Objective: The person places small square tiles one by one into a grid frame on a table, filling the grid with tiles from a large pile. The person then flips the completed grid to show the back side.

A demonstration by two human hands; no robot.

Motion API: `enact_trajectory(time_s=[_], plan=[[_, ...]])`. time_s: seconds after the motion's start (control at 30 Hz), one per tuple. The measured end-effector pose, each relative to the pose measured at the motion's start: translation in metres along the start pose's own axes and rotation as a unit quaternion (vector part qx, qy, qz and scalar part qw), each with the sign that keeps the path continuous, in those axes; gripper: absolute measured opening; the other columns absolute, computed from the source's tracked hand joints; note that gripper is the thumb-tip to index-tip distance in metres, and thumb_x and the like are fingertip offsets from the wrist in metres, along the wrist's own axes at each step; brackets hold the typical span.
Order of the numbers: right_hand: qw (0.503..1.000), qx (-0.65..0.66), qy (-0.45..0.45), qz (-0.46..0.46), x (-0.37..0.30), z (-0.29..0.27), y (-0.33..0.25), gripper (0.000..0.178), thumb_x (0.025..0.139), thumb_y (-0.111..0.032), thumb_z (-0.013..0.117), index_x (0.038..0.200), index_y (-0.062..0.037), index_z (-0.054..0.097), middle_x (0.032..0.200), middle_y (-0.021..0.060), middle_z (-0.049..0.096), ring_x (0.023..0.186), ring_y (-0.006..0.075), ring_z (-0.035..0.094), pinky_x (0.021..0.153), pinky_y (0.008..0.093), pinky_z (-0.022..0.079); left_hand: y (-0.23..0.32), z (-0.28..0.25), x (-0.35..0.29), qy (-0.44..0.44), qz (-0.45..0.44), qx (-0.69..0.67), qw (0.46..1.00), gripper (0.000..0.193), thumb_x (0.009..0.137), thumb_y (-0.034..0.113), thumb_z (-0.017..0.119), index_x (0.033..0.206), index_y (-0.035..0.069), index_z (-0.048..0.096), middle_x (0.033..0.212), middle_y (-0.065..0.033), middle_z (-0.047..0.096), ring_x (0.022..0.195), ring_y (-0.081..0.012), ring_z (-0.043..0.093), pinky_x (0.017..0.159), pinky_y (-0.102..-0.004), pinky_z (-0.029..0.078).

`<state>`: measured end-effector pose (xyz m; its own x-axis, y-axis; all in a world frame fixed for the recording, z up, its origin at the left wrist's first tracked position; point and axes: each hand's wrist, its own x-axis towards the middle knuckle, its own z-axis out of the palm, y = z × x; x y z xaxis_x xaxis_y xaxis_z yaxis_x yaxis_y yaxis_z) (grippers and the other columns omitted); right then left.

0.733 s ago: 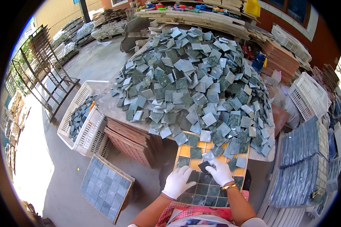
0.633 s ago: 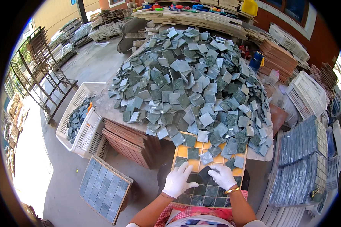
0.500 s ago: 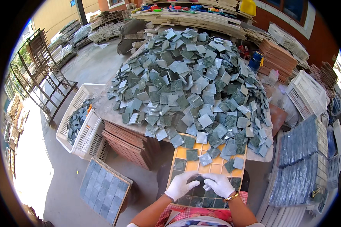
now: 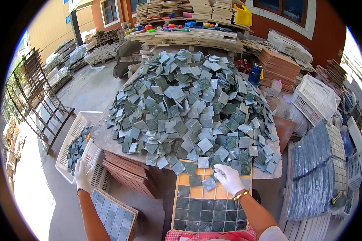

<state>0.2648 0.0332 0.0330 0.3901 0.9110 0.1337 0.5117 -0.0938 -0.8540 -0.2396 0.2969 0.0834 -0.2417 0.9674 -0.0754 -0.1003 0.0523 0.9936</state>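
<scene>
My right hand, in a white glove with a gold bracelet at the wrist, is over the upper part of an orange grid tray. Its fingers close on a small grey-green stone tile, mostly hidden beneath them. Beside it a light grey tile and a dark tile lie loose on the tray. Rows of dark square tiles fill the tray's lower cells. Far to the left, my gloved left hand hangs by the front of a white plastic crate, its fingers apart, apparently empty.
A large heap of stone tiles covers the table ahead. Below my left arm rests a board of bluish-grey tiles. Reddish panels stand under the table. Wrapped tile stacks sit at right, a metal rack at left.
My hands have parted from together over the tray. The left has swung out to the white crate; the right has reached up to the loose tiles. The view has tilted up.
</scene>
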Motion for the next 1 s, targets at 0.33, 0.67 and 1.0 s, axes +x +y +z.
enact_trajectory(time_s=[0.33,0.67,1.0], plan=[[0.955,-0.220,0.133,0.149,0.130,0.041,-0.009,0.077,0.069,-0.041,0.080,0.129,-0.0077,0.044,0.102,0.0223,0.064,0.092,0.0400,0.064,0.079,0.0469,0.052,-0.143,0.207,-0.233,-0.364,0.298,0.286,0.835,0.054,0.080,0.022,0.070,0.126,-0.001,0.053,0.130,-0.0208,0.053,0.124,-0.0372,0.049,0.103,-0.0402,0.041],[0.953,-0.190,0.099,-0.216,0.115,0.101,-0.041,0.048,0.068,-0.016,0.078,0.111,-0.0149,0.058,0.098,0.0108,0.056,0.094,0.0317,0.057,0.074,0.0409,0.051,-0.148,0.215,-0.245,-0.315,0.397,0.447,0.737,0.067,0.075,0.034,0.073,0.126,-0.004,0.052,0.129,-0.0191,0.053,0.126,-0.0398,0.044,0.102,-0.0474,0.038],[0.967,-0.055,0.090,-0.232,0.146,0.081,-0.003,0.008,0.081,-0.012,0.064,0.088,-0.0074,0.061,0.093,0.0116,0.059,0.089,0.0341,0.059,0.080,0.0422,0.049,-0.148,0.220,-0.243,-0.321,0.383,0.440,0.746,0.064,0.075,0.030,0.073,0.127,-0.001,0.053,0.131,-0.0171,0.053,0.126,-0.0379,0.044,0.102,-0.0463,0.038]])
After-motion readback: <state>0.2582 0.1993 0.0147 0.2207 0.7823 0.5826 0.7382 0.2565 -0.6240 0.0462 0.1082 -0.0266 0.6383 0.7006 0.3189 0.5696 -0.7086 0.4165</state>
